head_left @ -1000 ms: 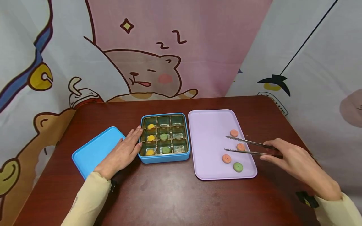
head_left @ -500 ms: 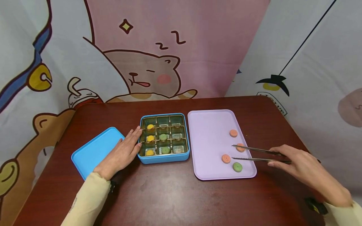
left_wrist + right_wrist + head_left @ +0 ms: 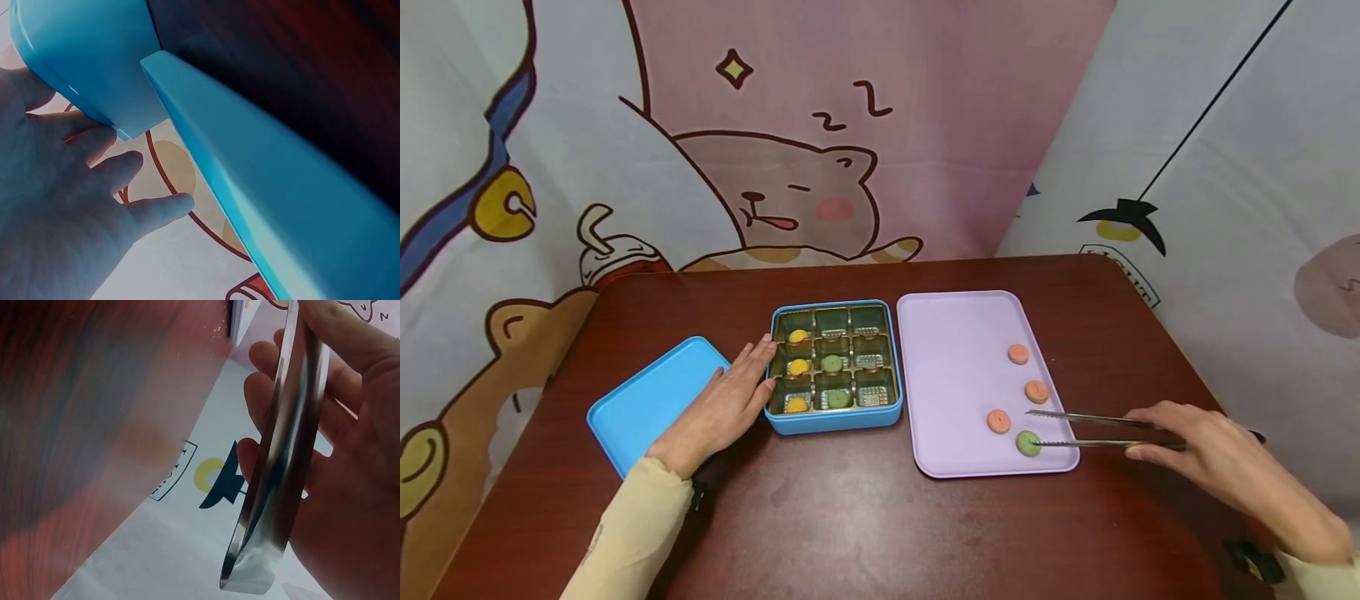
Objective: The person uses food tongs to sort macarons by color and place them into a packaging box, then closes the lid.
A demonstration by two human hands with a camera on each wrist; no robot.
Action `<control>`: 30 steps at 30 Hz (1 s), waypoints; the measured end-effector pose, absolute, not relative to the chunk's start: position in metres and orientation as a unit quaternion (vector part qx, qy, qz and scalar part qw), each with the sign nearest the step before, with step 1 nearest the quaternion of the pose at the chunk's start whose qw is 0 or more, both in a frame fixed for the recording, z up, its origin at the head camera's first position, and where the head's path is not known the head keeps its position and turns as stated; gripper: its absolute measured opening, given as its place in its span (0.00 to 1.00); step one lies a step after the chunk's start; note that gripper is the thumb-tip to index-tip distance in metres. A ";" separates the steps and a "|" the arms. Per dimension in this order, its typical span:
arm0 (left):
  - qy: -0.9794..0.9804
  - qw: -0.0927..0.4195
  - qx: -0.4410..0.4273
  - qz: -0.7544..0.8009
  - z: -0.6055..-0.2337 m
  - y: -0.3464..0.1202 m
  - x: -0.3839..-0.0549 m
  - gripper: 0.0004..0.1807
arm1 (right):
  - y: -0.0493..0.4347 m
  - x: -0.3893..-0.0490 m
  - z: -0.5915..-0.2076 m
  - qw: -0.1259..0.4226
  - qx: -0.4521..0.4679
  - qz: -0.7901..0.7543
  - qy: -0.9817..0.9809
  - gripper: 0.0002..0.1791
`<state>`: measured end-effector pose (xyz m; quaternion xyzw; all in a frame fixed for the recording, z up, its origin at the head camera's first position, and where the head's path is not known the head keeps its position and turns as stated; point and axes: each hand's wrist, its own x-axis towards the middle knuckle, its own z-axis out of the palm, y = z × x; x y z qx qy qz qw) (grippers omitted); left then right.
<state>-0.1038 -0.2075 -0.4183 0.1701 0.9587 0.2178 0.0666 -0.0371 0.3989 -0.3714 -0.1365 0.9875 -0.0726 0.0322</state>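
My right hand holds metal tongs between thumb and fingers, their arms spread over the right side of a lilac tray. One tong tip overlaps a round green disc; nothing sits between the arms. Orange discs lie nearby on the tray. In the right wrist view the bent end of the tongs shows along the palm. With extended fingers, my left hand touches the left side of a blue box, whose gold divided insert holds yellow and green discs, one per filled compartment.
A blue lid lies on the dark wooden table, partly under my left forearm's line. The tray stands close beside the box's right side. Behind the table hangs a cartoon-printed cloth.
My right hand has moved the tongs right and toward me, from beside the upper orange discs to the green disc. My left hand stays at the box.
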 end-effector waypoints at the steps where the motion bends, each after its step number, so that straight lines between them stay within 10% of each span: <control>1: 0.959 0.067 0.170 0.218 -0.418 -0.208 -0.104 0.35 | 0.399 -0.037 -0.372 0.035 -0.138 -0.070 0.987 0.25; 30: 0.959 0.063 0.171 0.215 -0.420 -0.208 -0.104 0.34 | 0.399 -0.041 -0.381 0.010 -0.201 -0.033 0.979 0.23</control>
